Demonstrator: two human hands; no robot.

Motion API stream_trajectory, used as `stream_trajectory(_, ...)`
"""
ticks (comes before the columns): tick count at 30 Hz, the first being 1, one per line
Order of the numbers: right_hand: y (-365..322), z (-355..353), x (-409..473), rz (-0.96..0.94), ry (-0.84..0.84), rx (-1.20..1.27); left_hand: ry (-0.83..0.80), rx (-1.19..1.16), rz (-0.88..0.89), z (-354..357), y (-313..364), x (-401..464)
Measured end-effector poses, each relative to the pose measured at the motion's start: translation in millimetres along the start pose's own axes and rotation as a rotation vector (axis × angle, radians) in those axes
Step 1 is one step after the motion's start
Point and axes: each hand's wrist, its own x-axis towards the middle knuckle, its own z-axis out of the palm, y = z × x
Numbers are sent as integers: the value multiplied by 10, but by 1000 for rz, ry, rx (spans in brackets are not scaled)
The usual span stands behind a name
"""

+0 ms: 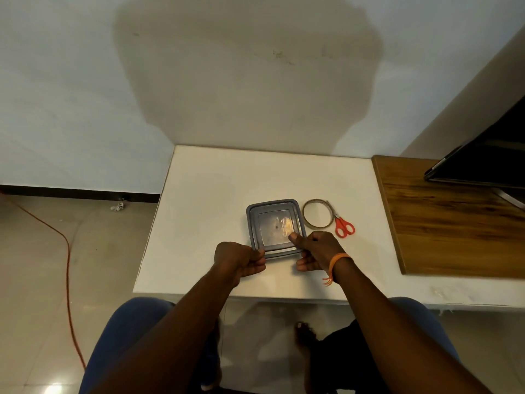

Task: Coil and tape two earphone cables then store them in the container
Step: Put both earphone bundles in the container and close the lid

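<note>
A square container (275, 206) with a grey-blue lid sits on the white table (210, 194). Through the clear middle of the lid something pale shows faintly; the earphone cables cannot be made out. My left hand (238, 258) pinches the lid's near left corner. My right hand (316, 250) grips the near right corner, its thumb pressed on top of the lid. A roll of clear tape (317, 214) lies flat just right of the container. Orange-handled scissors (342, 224) lie against the roll's right side.
A wooden board (454, 223) adjoins the table on the right, with a dark screen (488, 157) standing on it. A wall rises right behind the table. An orange cord (66, 251) runs along the tiled floor at left. My knees are under the table's near edge.
</note>
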Motion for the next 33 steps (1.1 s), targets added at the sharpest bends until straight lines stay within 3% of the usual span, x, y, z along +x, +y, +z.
stream_trajectory(2,-46,-30,25,-52,34,-83,4,33,46,-17,-22,-41)
stream_trajectory(5,-166,-93,81,-323,107,-195,19,135,203,-73,-70,-27)
stream_trajectory(7,-229,-105,83,-446,29,-51,20,168,291,-114,-74,-22)
stream_trajectory(10,-286,-135,57,-428,-29,182,-10,207,354,-146,-39,-27)
stream_trajectory(13,-351,-192,14,-484,-16,212,-7,270,409,-158,9,-6)
stream_trajectory(19,-465,-258,-82,-543,24,247,104,670,645,-152,215,-41)
stream_trajectory(26,-439,-268,-85,-545,-42,165,63,422,896,-100,492,-196)
stream_trajectory(33,-424,-182,-68,-517,-40,176,183,473,987,-71,467,-166)
